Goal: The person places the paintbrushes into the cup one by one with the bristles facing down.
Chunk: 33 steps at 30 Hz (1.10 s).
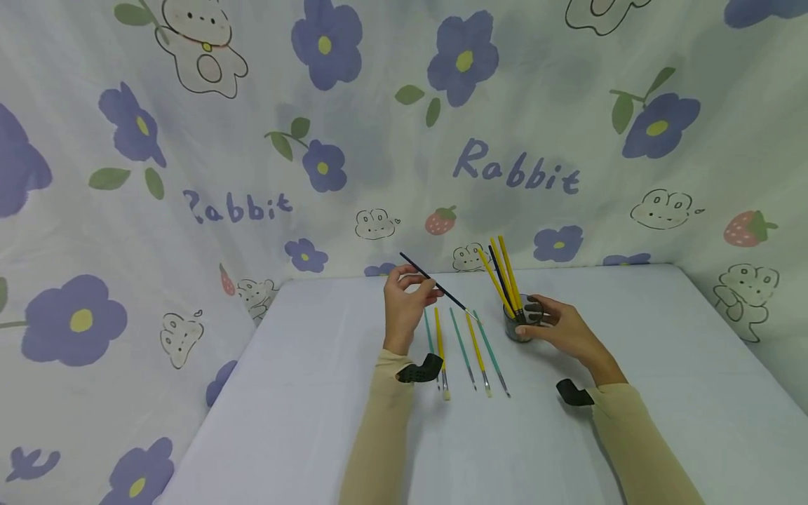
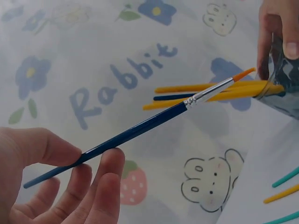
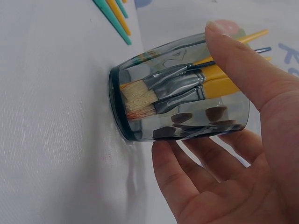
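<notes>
In the head view my left hand pinches a slim dark blue paintbrush by its handle, between thumb and fingers. Its orange bristle tip points right and downward, toward the glass. The right hand holds a smoky see-through glass, thumb on one side and fingers on the other. Inside lean several yellow paintbrushes and a dark one, bristles down, with flat pale bristles near the glass bottom. On the table between the hands lie teal paintbrushes and yellow paintbrushes, roughly side by side.
A white cloth covers the table. Behind it and at the left hangs a curtain printed with purple flowers, rabbits and strawberries. A black strap piece sits at the left wrist, another at the right.
</notes>
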Motion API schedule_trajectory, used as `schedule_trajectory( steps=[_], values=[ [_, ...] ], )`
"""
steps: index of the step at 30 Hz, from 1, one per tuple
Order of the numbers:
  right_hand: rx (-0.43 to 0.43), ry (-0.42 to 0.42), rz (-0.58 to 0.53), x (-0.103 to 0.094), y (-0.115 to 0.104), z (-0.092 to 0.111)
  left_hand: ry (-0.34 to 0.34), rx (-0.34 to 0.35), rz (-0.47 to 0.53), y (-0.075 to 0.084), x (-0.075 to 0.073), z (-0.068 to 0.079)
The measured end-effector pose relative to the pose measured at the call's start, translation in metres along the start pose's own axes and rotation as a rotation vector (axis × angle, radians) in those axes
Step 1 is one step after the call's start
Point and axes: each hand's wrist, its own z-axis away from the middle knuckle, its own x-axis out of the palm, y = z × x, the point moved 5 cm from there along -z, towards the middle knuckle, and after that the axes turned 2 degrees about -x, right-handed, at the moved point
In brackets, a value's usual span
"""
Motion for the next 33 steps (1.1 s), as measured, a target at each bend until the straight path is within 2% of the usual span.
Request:
schedule_trajectory(
  steps=[12, 20, 33],
  values=[
    [0.004, 0.002, -0.010, -0.001, 0.001, 0.000, -0.002, 0.034, 0.016, 0.005, 0.026, -0.002],
    [0.004, 0.005, -0.010, -0.001, -0.001, 0.000, -0.015, 0.050, -0.028, 0.005, 0.044, -0.001],
    [-0.007, 0.009, -0.021, 0.000, -0.003, 0.003, -0.033, 0.078, -0.085, 0.007, 0.063, 0.000]
  ],
)
